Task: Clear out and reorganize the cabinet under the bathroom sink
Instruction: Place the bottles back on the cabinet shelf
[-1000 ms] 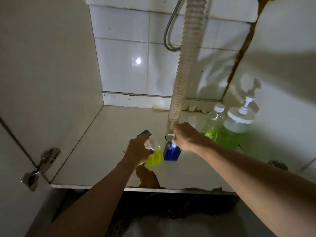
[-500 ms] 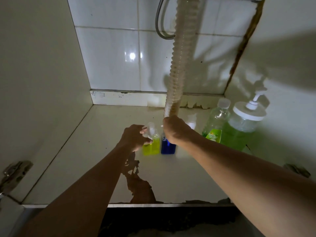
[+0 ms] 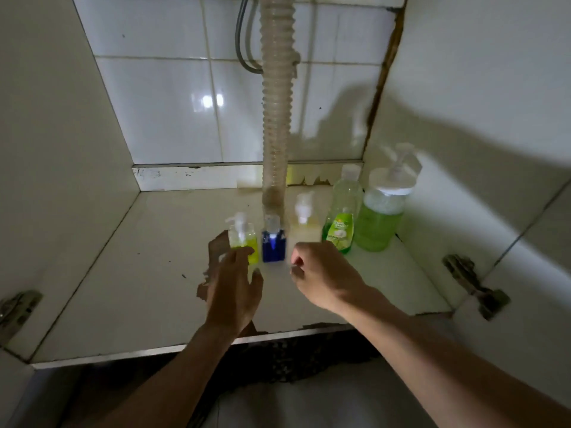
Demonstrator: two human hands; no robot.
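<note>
Inside the cabinet, five bottles stand in a row on the floor panel, running from the middle toward the right wall. The small yellow pump bottle is at the left end, with the small blue bottle just beside it and close to the foot of the ribbed drain hose. Further right stand a pale pump bottle, a green dish-soap bottle and, nearest the wall, a large green pump jar. The left hand reaches to the yellow bottle with fingers spread and fairly straight, the fingertips in front of its lower part; whether they touch it I cannot tell. The right hand hangs in front of the pale bottle, fingers loosely curled and holding nothing, apart from the bottles. A door hinge shows at the right wall, another at the left.
</note>
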